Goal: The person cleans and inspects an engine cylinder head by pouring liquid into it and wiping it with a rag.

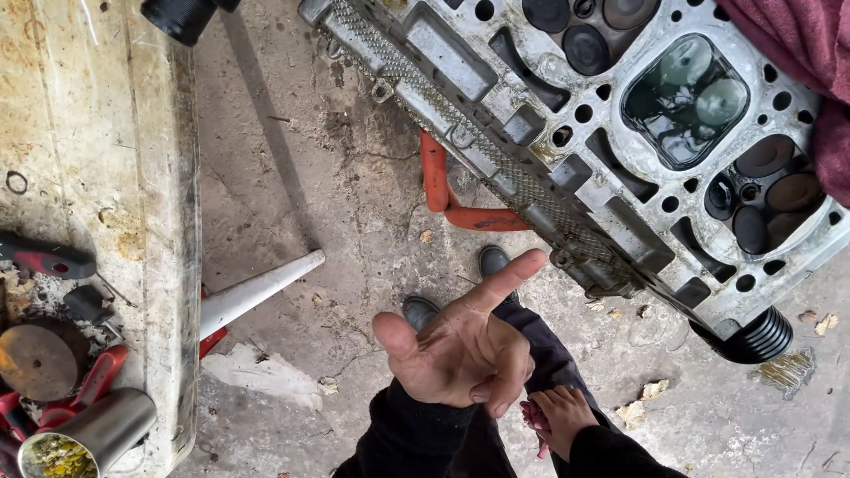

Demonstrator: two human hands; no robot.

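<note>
While the left hand [460, 350] is raised palm-up over the concrete floor [292, 177], its fingers are spread wide and hold nothing: the forefinger points up toward the lower edge of the cylinder head [602, 133], the thumb sticks out to the left, and the other fingers curl loosely inward. The right hand [562, 414] hangs lower, near the person's dark trousers, with its fingers closed on a small reddish rag [534, 418] that peeks out at the left of the fist. The cylinder head lies slantwise across the top right, its flat face up, resting on an orange stand [456, 208]; one of its hollows [684, 99] holds dark liquid that mirrors the light, while the hollow beside it [768, 190] looks dull and dry, with sooty valves. To my eye the cleaning is only partly along: the face is still stained and grimy, liquid is still pooled in one hollow, and neither hand is touching the metal at this moment, the left one being near its edge but clearly apart. At the far left a worn tabletop [88, 133] carries red-handled tools [44, 258], a rusty disc [40, 358] and a metal cup [93, 434] with yellowish bits in it, all well away from both hands. A maroon sleeve [797, 53] shows at the upper right corner.
</note>
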